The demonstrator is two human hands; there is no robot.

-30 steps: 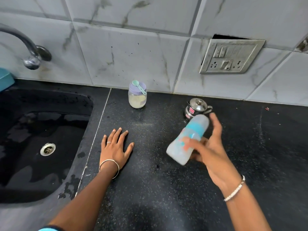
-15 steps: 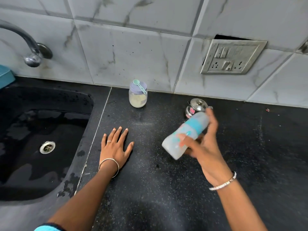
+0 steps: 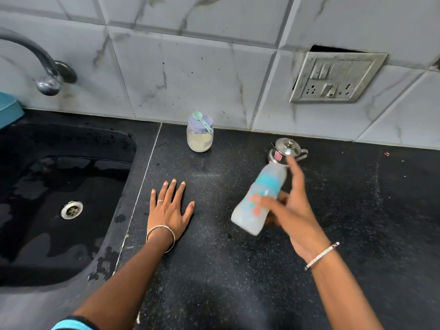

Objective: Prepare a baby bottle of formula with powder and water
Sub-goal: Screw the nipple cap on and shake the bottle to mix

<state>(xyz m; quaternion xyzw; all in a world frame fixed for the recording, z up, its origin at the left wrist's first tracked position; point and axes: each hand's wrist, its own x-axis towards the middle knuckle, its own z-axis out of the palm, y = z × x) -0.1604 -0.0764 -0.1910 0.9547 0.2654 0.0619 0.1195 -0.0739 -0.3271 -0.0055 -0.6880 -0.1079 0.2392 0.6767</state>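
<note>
My right hand [image 3: 289, 210] grips a baby bottle [image 3: 258, 198] above the black counter, right of centre. The bottle is tilted, its blue cap end pointing up and away, its pale milky body toward me, and it looks motion-blurred. My left hand [image 3: 169, 208] rests flat on the counter with fingers spread, holding nothing. A small jar of pale powder [image 3: 200, 136] with a lilac lid stands near the wall, a mint-green scoop [image 3: 202, 120] lying on its lid. A small steel kettle [image 3: 287, 148] stands just behind the bottle.
A black sink [image 3: 62, 198] with a round drain fills the left side, wet in patches, under a metal tap [image 3: 45, 67]. A socket plate [image 3: 335, 77] sits on the tiled wall at right. A teal object [image 3: 9, 108] shows at the far left edge.
The bottle in my right hand has shifted back and forth slightly, staying tilted and blurred. My left hand has stayed flat on the counter.
</note>
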